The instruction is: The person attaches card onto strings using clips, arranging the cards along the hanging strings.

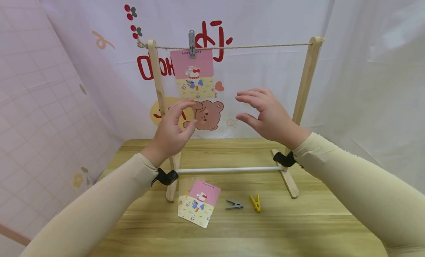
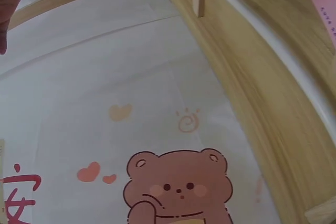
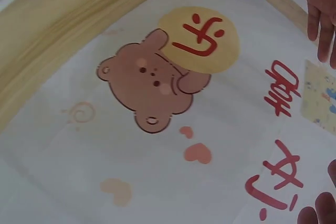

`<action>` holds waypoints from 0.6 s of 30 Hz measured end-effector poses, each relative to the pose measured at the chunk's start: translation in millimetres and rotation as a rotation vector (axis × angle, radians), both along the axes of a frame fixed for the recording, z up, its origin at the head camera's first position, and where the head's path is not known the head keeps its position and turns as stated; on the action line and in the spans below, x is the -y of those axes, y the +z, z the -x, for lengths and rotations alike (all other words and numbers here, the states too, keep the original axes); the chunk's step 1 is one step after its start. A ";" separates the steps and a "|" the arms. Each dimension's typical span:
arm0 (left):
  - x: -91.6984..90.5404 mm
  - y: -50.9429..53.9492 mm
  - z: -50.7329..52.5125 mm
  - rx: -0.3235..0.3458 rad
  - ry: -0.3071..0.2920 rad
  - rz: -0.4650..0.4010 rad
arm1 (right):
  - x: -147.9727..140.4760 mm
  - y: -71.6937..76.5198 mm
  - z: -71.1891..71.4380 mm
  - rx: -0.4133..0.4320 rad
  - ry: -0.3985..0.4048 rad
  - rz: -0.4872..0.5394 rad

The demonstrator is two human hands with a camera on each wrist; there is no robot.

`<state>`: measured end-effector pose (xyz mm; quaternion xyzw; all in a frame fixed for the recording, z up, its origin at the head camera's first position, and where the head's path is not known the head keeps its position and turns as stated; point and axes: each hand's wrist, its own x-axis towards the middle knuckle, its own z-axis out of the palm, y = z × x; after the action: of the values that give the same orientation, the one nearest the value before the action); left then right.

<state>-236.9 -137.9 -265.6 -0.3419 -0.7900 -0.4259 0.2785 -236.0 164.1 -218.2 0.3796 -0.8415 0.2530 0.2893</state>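
Note:
My left hand (image 1: 174, 129) hovers in the air just below a pink and yellow card (image 1: 194, 70), thumb and fingers apart with nothing between them. That card hangs from the twine line (image 1: 252, 47), held by a grey clothespin (image 1: 192, 45). To the right, my right hand (image 1: 265, 113) is raised at similar height, its fingers spread from the thumb and holding nothing. On the table lie a matching card (image 1: 200, 203), partly over a tan card (image 1: 184, 185), a grey clothespin (image 1: 234, 204) and a yellow clothespin (image 1: 255, 203).
Wooden posts (image 1: 307, 80) carry the twine at both ends, with a white rod (image 1: 229, 170) joining them low down. The stand is on a wood-grain table (image 1: 249, 231). Behind it hangs a white printed cloth (image 1: 265, 72) with a bear picture.

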 end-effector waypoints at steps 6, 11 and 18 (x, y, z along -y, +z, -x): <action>1.8 -14.7 -2.5 0.090 -0.035 0.117 | -15.3 -22.5 -3.9 0.038 0.008 -0.043; 4.4 -27.2 -3.4 0.148 -0.048 0.242 | -24.7 -39.5 -8.6 0.091 0.007 -0.092; 8.6 -46.9 -4.4 0.188 -0.003 0.391 | -34.4 -62.1 -17.3 0.187 -0.030 -0.160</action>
<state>-232.5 -146.5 -312.5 -0.3496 -0.8794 -0.2951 0.1314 -218.7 198.5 -280.3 0.3637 -0.8878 0.2150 0.1823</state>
